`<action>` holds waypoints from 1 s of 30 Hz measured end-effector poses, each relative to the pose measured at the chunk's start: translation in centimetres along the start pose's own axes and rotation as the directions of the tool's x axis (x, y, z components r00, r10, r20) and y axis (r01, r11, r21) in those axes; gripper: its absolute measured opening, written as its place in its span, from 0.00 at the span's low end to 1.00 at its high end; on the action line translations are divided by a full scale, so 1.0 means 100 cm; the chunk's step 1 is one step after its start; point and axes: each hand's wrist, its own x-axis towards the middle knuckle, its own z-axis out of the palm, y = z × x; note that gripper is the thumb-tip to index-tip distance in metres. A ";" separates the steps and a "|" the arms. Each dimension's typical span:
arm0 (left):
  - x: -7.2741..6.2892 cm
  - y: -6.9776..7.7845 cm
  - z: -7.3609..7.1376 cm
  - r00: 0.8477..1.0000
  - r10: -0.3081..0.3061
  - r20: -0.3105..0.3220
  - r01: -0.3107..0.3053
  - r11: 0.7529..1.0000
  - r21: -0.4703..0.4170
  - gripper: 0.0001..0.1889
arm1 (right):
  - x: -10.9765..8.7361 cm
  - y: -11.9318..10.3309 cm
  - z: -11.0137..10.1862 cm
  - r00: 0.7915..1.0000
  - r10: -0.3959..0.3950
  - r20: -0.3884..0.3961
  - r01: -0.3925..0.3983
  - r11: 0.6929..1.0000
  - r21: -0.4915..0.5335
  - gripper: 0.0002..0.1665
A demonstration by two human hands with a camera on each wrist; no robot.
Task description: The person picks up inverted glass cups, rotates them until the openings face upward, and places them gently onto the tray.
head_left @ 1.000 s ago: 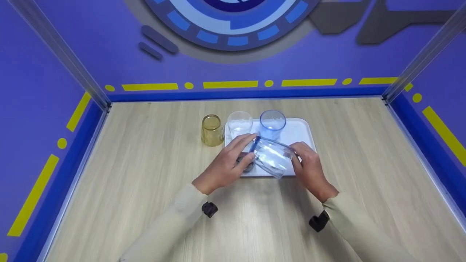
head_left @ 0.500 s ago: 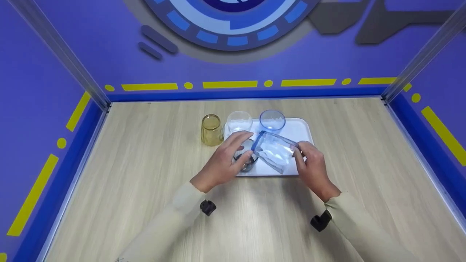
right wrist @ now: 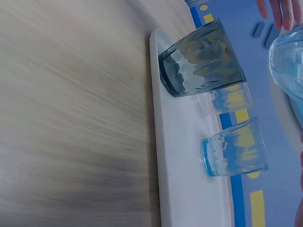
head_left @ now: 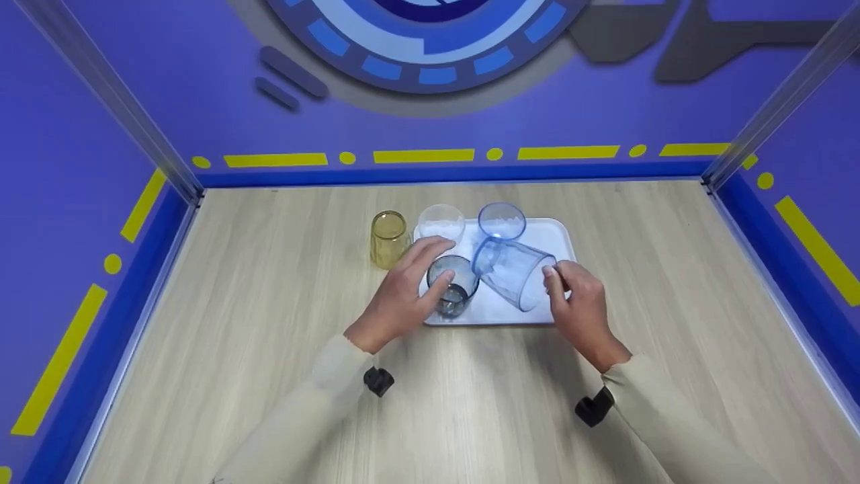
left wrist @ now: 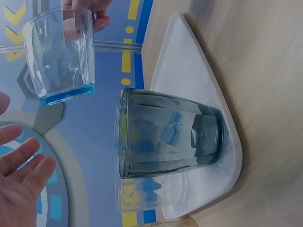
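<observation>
In the head view my right hand [head_left: 581, 302] pinches the rim of a pale blue drinking glass [head_left: 514, 272]. This glass is held in the air above the white tray [head_left: 561, 236], tipped on its side, its blue base toward the left. My left hand [head_left: 405, 292] is apart from that glass, fingers spread, beside a smoky grey glass [head_left: 453, 306]. Upright on the tray stands that grey glass [left wrist: 170, 137]. Behind it are a clear glass [head_left: 441, 218] and another blue glass [right wrist: 236, 149], both upright. Whether the left fingers touch the grey glass is unclear.
A yellow glass [head_left: 389, 245] stands upside down on the wooden table [head_left: 282, 282], just left of the tray. Blue patterned panels [head_left: 430, 128] enclose the table at the back and both sides.
My left hand has let go of the held blue glass and drawn away to the left. My right hand has moved slightly right and turned the glass, bringing its rim into view.
</observation>
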 end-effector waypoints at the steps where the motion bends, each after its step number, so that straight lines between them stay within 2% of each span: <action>1: 0.000 -0.001 0.000 1.000 -0.004 -0.009 0.004 1.000 0.005 0.21 | 0.000 0.000 0.000 1.000 0.005 -0.001 -0.005 1.000 -0.002 0.14; 9: 0.001 -0.006 -0.002 0.998 -0.052 -0.041 0.053 0.998 0.015 0.20 | 0.000 0.003 0.000 0.999 0.025 -0.026 -0.025 0.999 -0.031 0.16; 19: 0.003 -0.010 -0.005 0.995 -0.030 -0.090 0.033 0.999 0.029 0.19 | -0.002 0.005 -0.001 0.997 0.055 -0.047 -0.058 0.996 -0.065 0.21; 30: 0.003 -0.016 -0.009 0.991 -0.092 -0.099 0.097 0.995 0.039 0.20 | -0.002 0.006 0.000 0.997 0.054 -0.049 -0.059 0.994 -0.095 0.21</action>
